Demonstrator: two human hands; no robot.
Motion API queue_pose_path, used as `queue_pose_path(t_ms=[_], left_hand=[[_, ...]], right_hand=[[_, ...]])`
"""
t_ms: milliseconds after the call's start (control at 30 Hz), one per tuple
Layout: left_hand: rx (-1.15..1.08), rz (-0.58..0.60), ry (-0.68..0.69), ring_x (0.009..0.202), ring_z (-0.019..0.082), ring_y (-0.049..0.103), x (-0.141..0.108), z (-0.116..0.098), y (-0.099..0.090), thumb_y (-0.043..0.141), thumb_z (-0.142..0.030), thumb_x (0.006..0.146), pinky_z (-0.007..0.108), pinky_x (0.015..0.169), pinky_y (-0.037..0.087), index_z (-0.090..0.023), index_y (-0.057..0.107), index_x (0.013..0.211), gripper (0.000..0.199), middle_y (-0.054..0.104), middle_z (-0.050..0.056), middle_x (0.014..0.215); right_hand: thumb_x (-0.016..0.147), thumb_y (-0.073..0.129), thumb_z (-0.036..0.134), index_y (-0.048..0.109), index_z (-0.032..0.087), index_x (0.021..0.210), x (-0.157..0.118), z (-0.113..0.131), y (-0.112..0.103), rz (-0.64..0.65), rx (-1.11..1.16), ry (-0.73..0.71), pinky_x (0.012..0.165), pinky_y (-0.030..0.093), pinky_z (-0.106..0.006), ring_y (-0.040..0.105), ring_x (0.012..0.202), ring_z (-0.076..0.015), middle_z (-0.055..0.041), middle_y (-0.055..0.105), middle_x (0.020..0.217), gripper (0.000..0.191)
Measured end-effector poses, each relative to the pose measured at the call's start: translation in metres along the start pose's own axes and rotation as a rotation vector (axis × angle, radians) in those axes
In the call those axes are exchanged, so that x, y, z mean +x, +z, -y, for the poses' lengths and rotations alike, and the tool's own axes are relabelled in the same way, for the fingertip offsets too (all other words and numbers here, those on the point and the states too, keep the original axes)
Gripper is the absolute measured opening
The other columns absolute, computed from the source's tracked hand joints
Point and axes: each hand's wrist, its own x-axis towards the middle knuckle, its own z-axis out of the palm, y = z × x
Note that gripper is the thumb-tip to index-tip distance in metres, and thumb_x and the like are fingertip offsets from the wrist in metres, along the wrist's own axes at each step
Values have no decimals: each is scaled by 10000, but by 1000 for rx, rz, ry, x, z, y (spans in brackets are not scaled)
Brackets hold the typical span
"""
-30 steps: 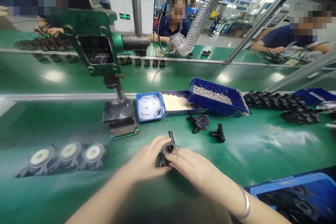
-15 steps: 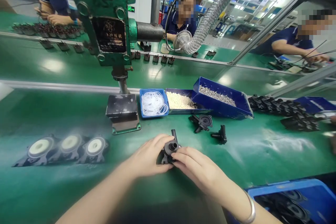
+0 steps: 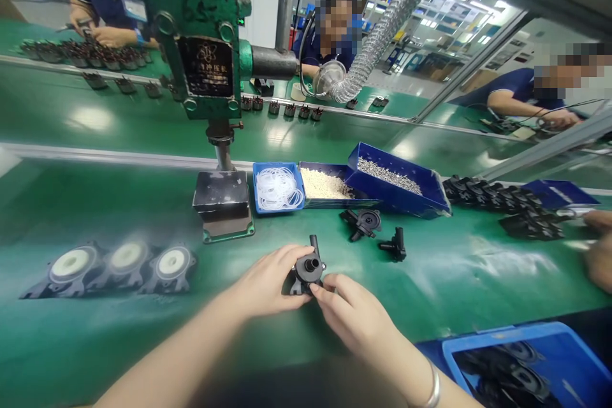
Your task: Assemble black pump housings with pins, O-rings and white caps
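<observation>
A black plastic pump housing (image 3: 306, 273) with a round top, a short central tube and a longer spout pointing away is between my hands, low over the green bench. My left hand (image 3: 272, 277) is closed around its left side, thumb underneath and fingers along the far edge. The fingers of my right hand (image 3: 351, 309) are bent in at the near right edge, with the fingertips on the rim. Anything small between those fingertips is hidden. Two similar black housings, one showing its open round face (image 3: 362, 223) and one on its side (image 3: 394, 245), lie beyond to the right.
A green press (image 3: 196, 57) stands ahead left. Beside it are a blue tray of clear rings (image 3: 278, 187), a bin of cream pieces (image 3: 325, 183) and a bin of metal pins (image 3: 389, 175). Three housings with white discs (image 3: 125, 257) lie left. A blue crate (image 3: 507, 333) sits front right. Co-workers sit opposite.
My right fingers have shifted back toward the near right edge of the housing, uncovering more of its top. A co-worker's hand has come further in at the right edge. The view has shifted slightly.
</observation>
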Motion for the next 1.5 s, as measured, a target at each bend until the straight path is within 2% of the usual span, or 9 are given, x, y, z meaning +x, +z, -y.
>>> queue_pose_path(t_ms=[167, 433, 567, 800, 1033, 1167, 1267, 1433, 1500], left_hand=[[-8, -21, 15, 1213, 266, 578, 0, 0, 0, 746, -277, 743, 422, 1037, 478, -273, 382, 1411, 760, 544, 94, 1387], [-12, -24, 10, 1186, 269, 590, 0, 1, -1, 758, -287, 733, 418, 1019, 486, -280, 396, 1401, 760, 556, 84, 1361], [-13, -40, 27, 1160, 263, 605, -1, 2, 0, 752, -296, 736, 406, 995, 501, -284, 400, 1397, 748, 568, 78, 1331], [-8, -48, 43, 1160, 272, 599, -1, 3, 1, 752, -295, 741, 410, 981, 501, -286, 375, 1417, 774, 562, 85, 1335], [-15, -51, 48, 1173, 278, 591, -1, 7, 2, 778, -343, 737, 414, 990, 497, -278, 363, 1426, 807, 558, 93, 1334], [-17, -52, 46, 1171, 281, 593, -1, 9, 3, 783, -341, 729, 414, 990, 498, -274, 363, 1425, 816, 556, 95, 1331], [-19, -48, 46, 1163, 281, 597, -1, 8, 3, 785, -332, 724, 413, 994, 498, -269, 370, 1421, 813, 558, 94, 1330], [-17, -52, 45, 1162, 276, 597, -1, 6, 2, 767, -308, 737, 412, 981, 503, -267, 373, 1416, 786, 560, 89, 1326], [-18, -50, 34, 1154, 279, 600, -1, 6, 2, 779, -330, 730, 413, 972, 506, -275, 372, 1417, 800, 559, 88, 1324]], right_hand=[[993, 431, 121, 572, 170, 1201, 1, 1, -1, 25, 33, 28, 686, 502, -300, 536, 811, -179, -110, 552, 999, 257], [971, 456, 93, 575, 151, 1184, 2, 8, -1, -28, -22, 19, 697, 510, -299, 561, 821, -190, -118, 553, 996, 251], [977, 447, 113, 567, 170, 1238, 1, 8, 0, -15, -43, 38, 727, 529, -304, 587, 879, -201, -133, 551, 1060, 293], [980, 452, 128, 567, 185, 1248, 4, 9, -6, 19, 6, 68, 706, 529, -315, 577, 858, -196, -133, 517, 1075, 297], [957, 486, 89, 438, 227, 1439, -11, 12, 9, -137, 129, 117, 763, 539, -352, 572, 930, -215, -150, 480, 1143, 504], [955, 471, 87, 426, 231, 1456, -22, 6, 23, -124, -52, 85, 716, 540, -365, 570, 872, -224, -157, 517, 1129, 524], [959, 458, 101, 475, 223, 1403, -22, 2, 25, -106, -188, 55, 721, 542, -375, 580, 895, -243, -163, 550, 1139, 461], [963, 465, 113, 542, 202, 1311, -11, 1, 12, -16, -214, -14, 713, 541, -368, 580, 904, -240, -164, 560, 1145, 367], [951, 497, 100, 544, 206, 1308, -10, 1, 7, -75, -140, 22, 700, 539, -344, 581, 885, -221, -155, 547, 1142, 375]])
